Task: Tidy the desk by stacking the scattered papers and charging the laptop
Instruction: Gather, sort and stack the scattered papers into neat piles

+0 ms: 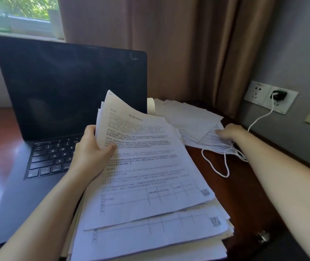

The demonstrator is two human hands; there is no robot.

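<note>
My left hand (92, 149) grips the left edge of a thick stack of printed papers (150, 181), thumb on top, lifting their upper corner. The stack lies in front of me, partly over the open dark laptop (56, 102), whose screen is black. My right hand (227, 132) reaches to the far right and touches more loose papers (189, 117) spread near the desk's back corner; its fingers lie on a printed sheet there. A white charging cable (218, 166) loops on the desk beside that hand and runs up to a black charger (279, 95) plugged into the wall socket.
The dark wooden desk (244, 194) ends at a grey wall on the right. Brown curtains (169, 53) hang behind. A white roll-like object (151, 105) stands behind the laptop's right edge. A window is at the top left.
</note>
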